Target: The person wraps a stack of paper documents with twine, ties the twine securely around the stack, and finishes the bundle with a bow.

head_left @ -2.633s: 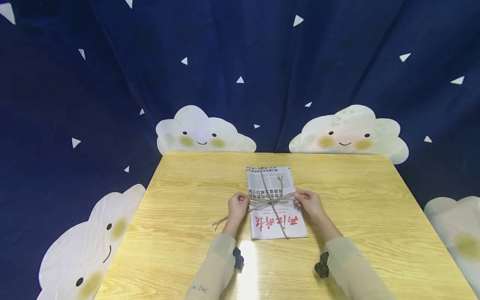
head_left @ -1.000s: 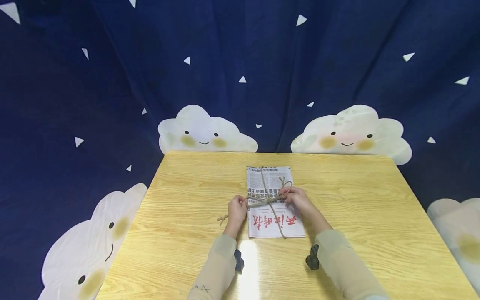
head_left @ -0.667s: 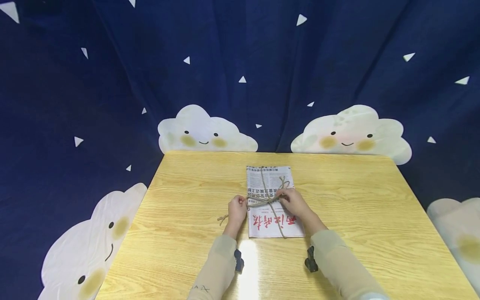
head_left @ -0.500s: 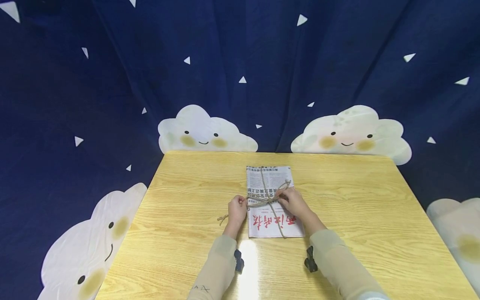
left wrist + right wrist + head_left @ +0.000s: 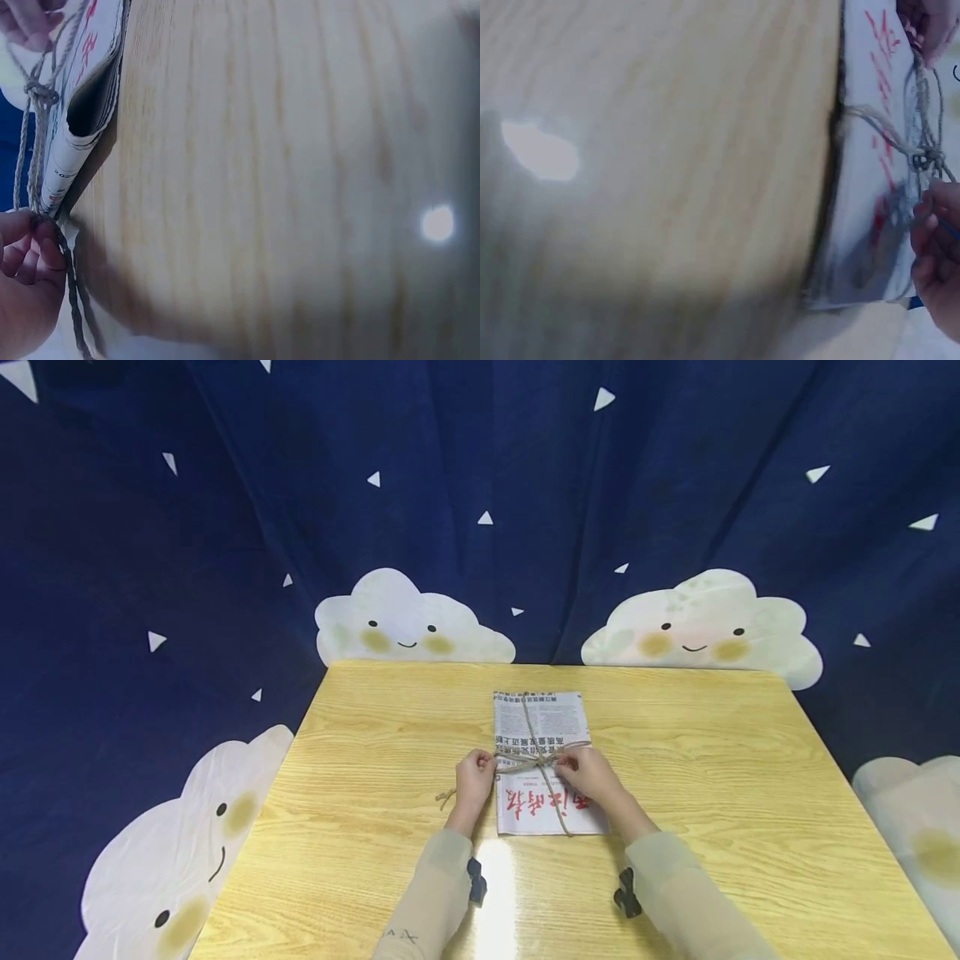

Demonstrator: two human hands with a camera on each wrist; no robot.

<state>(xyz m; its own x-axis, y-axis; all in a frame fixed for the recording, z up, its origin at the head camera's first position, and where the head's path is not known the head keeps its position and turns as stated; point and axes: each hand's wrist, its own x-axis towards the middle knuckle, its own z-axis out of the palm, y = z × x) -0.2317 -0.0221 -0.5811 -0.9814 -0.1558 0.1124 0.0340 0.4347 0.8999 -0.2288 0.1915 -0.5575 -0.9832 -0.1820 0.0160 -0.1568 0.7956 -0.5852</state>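
Observation:
A folded stack of newspapers (image 5: 540, 814) lies on the wooden table, bound crosswise with brown twine (image 5: 553, 795). The knot (image 5: 41, 92) sits on top near the middle. At the stack's left edge, my left hand (image 5: 474, 781) pinches twine between thumb and fingers, and a loose tail (image 5: 75, 315) hangs from its grip. Just right of the knot, my right hand (image 5: 591, 775) pinches a strand with thumb and forefinger; its fingers (image 5: 928, 236) hide part of that strand. Another piece of twine reaches past the stack's right edge, behind the right hand.
The wooden table (image 5: 735, 793) extends on both sides of the stack. A dark blue curtain (image 5: 525, 460) with white clouds hangs behind and beside it. Dark wrist devices (image 5: 477, 882) are worn at both sleeves.
From the stack's right edge, my right hand has moved left to beside the knot. The twine end that pointed up behind it now lies toward the right. My left hand stays nearly still.

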